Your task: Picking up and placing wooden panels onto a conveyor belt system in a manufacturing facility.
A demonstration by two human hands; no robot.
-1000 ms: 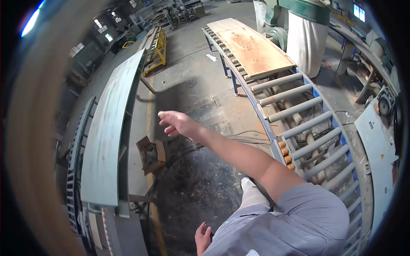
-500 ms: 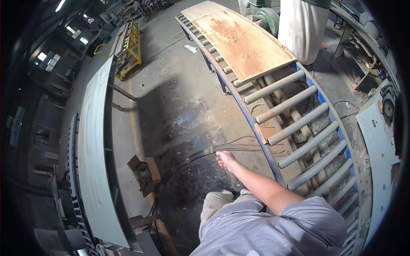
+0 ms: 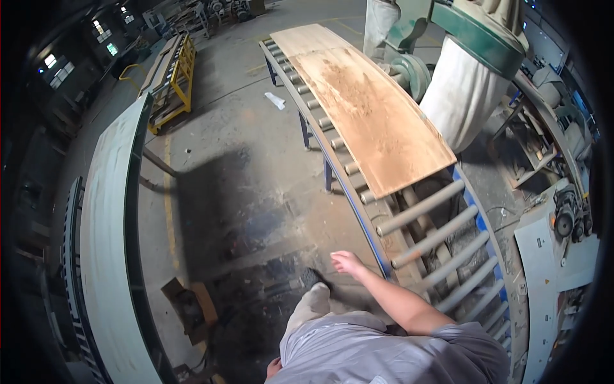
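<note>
My right hand [image 3: 348,262] hangs out in front of me over the concrete floor, fingers loosely apart and holding nothing. It is close to the blue side rail of a roller conveyor [image 3: 441,233]. A long brown wooden board [image 3: 371,109] lies on the conveyor's far rollers, well beyond the hand. Only a sliver of my left hand [image 3: 274,368] shows at the bottom edge beside my grey shirt, and its fingers are hidden. My shoe [image 3: 311,279] is stepping forward just left of the right hand.
A long pale panel [image 3: 109,256] stands on a rack along the left. A cardboard box [image 3: 188,307] sits on the floor beside it. A white dust bag [image 3: 467,96] hangs behind the conveyor, a yellow cart [image 3: 169,77] stands far left, and a grey machine [image 3: 563,243] sits at right.
My right arm has swung down from an outstretched reach to near my body. The view has moved forward along the conveyor, bringing the board closer.
</note>
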